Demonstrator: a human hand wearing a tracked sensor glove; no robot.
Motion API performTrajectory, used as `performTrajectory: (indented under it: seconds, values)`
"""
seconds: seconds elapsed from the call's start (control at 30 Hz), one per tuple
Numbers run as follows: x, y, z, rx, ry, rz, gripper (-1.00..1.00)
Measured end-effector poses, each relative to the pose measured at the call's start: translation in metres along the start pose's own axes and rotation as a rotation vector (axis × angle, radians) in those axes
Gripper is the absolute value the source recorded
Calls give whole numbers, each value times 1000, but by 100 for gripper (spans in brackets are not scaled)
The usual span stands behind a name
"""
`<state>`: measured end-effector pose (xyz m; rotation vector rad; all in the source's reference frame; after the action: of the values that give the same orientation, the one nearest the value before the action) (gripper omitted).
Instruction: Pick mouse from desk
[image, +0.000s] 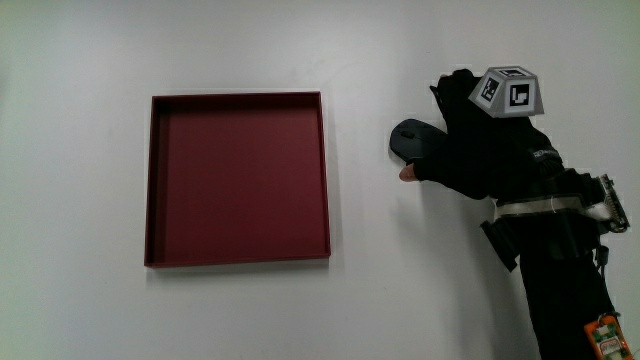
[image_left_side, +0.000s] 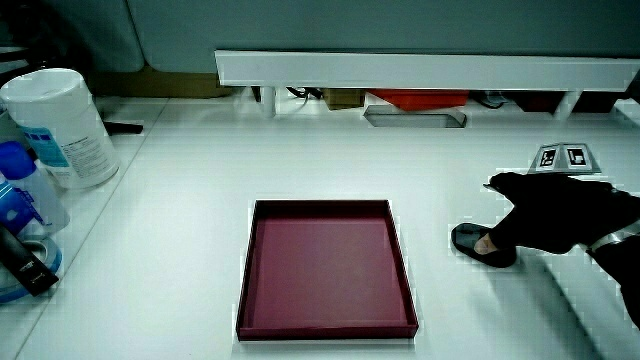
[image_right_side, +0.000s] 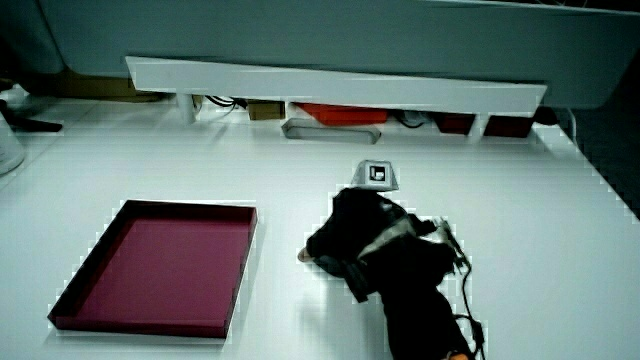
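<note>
Dark red tray (image: 238, 180) on white table (image: 80, 60), nothing in it. At its 3 o'clock, apart from it: black mouse (image: 411, 139) on the desk. Hand (image: 480, 150) draped over mouse, fingers curled around it, thumb tip at its near edge.

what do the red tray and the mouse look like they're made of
Tray: probably plastic or coated board, matte dark red, with thin straight walls and no glare.
Mouse: likely moulded plastic, matte black, smoothly rounded; mostly covered by the hand, so uncertain.
</note>
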<state>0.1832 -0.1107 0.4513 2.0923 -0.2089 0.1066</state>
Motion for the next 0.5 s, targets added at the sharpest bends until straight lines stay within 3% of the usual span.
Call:
performTrajectory:
  seconds: [0.5]
  values:
    - [16, 42, -23, -102, -29, -131, 0]
